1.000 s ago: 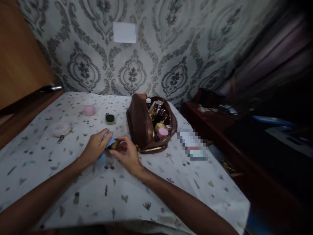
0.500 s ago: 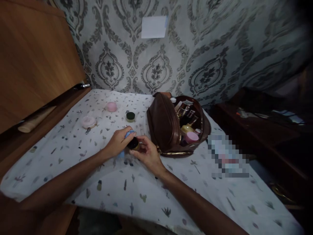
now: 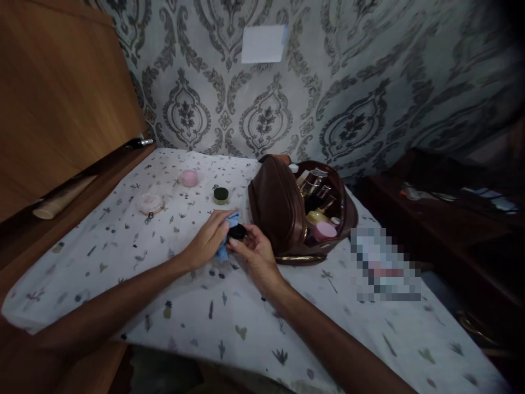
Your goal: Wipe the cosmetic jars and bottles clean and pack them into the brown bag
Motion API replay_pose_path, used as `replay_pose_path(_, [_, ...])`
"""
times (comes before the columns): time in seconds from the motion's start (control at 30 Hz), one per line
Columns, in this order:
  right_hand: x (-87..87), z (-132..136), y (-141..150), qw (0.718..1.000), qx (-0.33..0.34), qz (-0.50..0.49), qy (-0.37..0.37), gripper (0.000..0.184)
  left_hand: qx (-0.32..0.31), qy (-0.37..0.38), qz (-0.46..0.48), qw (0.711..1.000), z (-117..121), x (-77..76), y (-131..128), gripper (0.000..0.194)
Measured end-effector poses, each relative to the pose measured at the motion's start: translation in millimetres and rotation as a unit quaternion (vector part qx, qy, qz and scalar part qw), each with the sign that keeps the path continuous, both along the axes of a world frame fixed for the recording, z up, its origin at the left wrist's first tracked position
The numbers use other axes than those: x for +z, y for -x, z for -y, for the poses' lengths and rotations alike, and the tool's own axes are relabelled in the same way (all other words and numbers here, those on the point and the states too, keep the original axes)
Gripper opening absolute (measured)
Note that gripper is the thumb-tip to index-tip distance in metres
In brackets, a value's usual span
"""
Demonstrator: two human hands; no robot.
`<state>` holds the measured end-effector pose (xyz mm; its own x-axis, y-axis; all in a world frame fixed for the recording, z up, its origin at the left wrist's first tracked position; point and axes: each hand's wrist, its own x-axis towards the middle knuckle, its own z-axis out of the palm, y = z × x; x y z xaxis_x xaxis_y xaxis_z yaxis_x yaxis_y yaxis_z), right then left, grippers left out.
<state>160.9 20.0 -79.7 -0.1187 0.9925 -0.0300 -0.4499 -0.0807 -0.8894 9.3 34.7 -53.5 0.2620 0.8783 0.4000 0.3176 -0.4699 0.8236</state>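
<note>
My left hand (image 3: 209, 235) is closed on a blue cloth (image 3: 222, 253), which hangs below the fingers and presses against a small dark-lidded jar (image 3: 237, 232). The fingers of my right hand (image 3: 258, 251) grip that jar from the right, its black top facing up. Both hands are just above the table, left of the brown cosmetic bag (image 3: 274, 202). Beyond them stands a green-lidded jar (image 3: 220, 195). Further left are a round pink container (image 3: 189, 178) and a flat pale round case (image 3: 150, 203).
The bag gapes open on its right side, showing bottles and a pink-lidded jar (image 3: 325, 231). A blurred-out flat item (image 3: 383, 265) lies to its right. A wooden cabinet (image 3: 61, 98) borders the left. The patterned tablecloth (image 3: 184, 323) reaches the front edge.
Both hands have shifted slightly right with the jar. The blue cloth now shows more, wrapped at the jar's left side. The view has moved a little.
</note>
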Motion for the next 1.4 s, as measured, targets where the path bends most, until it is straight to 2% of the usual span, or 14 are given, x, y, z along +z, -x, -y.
replay_pose_path(0.13, [6.1,2.6,-2.7,0.999,0.043,-0.018,0.027,0.047,-0.009,-0.031,-0.026,0.999,3.3,-1.3,-1.2,0.055])
replay_pose_path(0.23, [11.6,4.0,-5.0,0.994,0.097,-0.021,0.039,0.045,-0.013,-0.003,-0.006,1.000,3.7,3.6,0.5,0.056])
replay_pose_path(0.33, [13.3,4.0,-5.6,0.992,0.110,-0.037,0.046,0.044,-0.008,0.047,0.027,0.998,1.5,5.0,1.4,0.060])
replay_pose_path(0.43, [10.1,2.6,-4.1,0.994,0.086,-0.050,0.050,0.045,-0.003,0.082,0.031,0.996,-1.3,0.4,1.1,0.059])
replay_pose_path(0.6, [2.9,0.2,-1.0,0.999,0.015,-0.040,0.029,0.046,-0.048,0.107,0.033,0.993,-1.8,-6.0,2.1,0.062])
replay_pose_path(0.7, [2.0,0.2,-0.3,0.999,-0.001,-0.031,0.026,0.048,-0.054,0.123,0.015,0.991,-1.3,-3.2,3.9,0.048])
replay_pose_path(0.8, [2.9,0.9,-0.1,1.000,-0.002,-0.026,0.014,0.050,-0.031,0.110,0.003,0.993,-1.0,2.1,5.2,0.036])
replay_pose_path(1.1, [5.1,7.8,-0.7,0.999,0.016,0.028,-0.027,0.047,0.039,0.065,-0.050,0.996,0.8,8.9,5.9,0.031])
replay_pose_path(1.23, [2.0,8.5,-2.0,0.995,-0.020,0.084,-0.047,0.045,0.061,0.033,-0.062,0.996,0.4,8.9,7.6,0.027])
replay_pose_path(1.4, [3.2,6.2,-2.8,0.990,-0.067,0.102,-0.073,0.045,0.055,-0.025,-0.079,0.995,3.8,9.2,6.2,0.028])
